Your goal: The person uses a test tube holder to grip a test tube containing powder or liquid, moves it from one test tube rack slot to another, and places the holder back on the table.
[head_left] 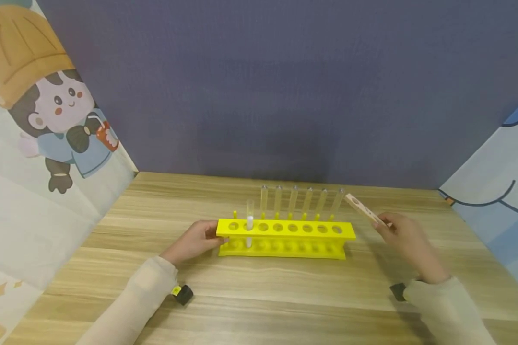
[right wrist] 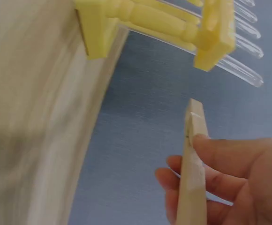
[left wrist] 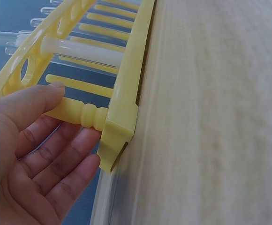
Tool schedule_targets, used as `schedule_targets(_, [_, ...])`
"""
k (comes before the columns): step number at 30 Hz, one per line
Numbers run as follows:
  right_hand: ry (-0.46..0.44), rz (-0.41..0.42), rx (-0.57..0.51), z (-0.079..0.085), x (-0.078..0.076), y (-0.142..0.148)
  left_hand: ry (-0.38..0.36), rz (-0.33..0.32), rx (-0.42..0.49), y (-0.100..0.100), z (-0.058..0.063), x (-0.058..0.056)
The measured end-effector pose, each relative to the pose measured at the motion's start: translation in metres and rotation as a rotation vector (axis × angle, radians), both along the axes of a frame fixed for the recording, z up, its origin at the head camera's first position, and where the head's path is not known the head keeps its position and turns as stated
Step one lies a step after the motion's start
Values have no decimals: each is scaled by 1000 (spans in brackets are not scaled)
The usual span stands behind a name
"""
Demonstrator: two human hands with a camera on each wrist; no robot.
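Note:
A yellow test tube rack (head_left: 285, 229) stands upright on the table. My left hand (head_left: 198, 239) grips its left end, thumb and fingers around the turned end post (left wrist: 75, 111). One test tube (head_left: 250, 223) with white contents stands in a hole near that end. Several empty tubes (head_left: 278, 199) sit upside down on the pegs along the back. To the right of the rack, my right hand (head_left: 401, 239) pinches a wooden test tube clamp (head_left: 362, 210) between thumb and fingers. The clamp's tip points up toward the rightmost tube, apart from it in the right wrist view.
The wood-grain table (head_left: 259, 297) ends at a dark blue-grey panel (head_left: 259, 96) behind the rack. Cartoon-printed sheets hang at the left (head_left: 8, 191) and right. Small black wrist devices (head_left: 183, 294) are beside both sleeves.

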State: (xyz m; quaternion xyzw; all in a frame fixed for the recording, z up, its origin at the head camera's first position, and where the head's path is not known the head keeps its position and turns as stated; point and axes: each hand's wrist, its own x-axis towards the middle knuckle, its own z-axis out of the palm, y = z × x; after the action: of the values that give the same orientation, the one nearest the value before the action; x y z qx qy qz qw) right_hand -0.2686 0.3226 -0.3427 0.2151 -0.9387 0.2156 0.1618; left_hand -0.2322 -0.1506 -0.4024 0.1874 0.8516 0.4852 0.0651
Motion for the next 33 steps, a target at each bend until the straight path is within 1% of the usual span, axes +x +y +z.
schedule_targets(3, [-49, 14, 23, -5, -2, -2, 2, -1, 1, 0, 1, 1])
schedule_targets(6, [-72, 15, 34, -11, 2, -5, -7, 0, -3, -2, 1, 3])
schedule_targets(10, [-106, -4, 48, -17, 8, -8, -18, 1, -9, -4, 1, 6])
schedule_targets(14, [-145, -25, 55, -23, 13, -10, -10, -11, -12, -7, 1, 9])
schedule_targets(18, [-154, -36, 48, -27, 20, -13, -6, -24, -14, -10, 0, 12])
schedule_targets(25, [-185, -19, 45, -33, 18, -14, -4, -19, -16, -11, 0, 12])
schedule_targets(33, [-244, -17, 43, -35, 20, -16, 4, -11, -26, -9, 0, 12])
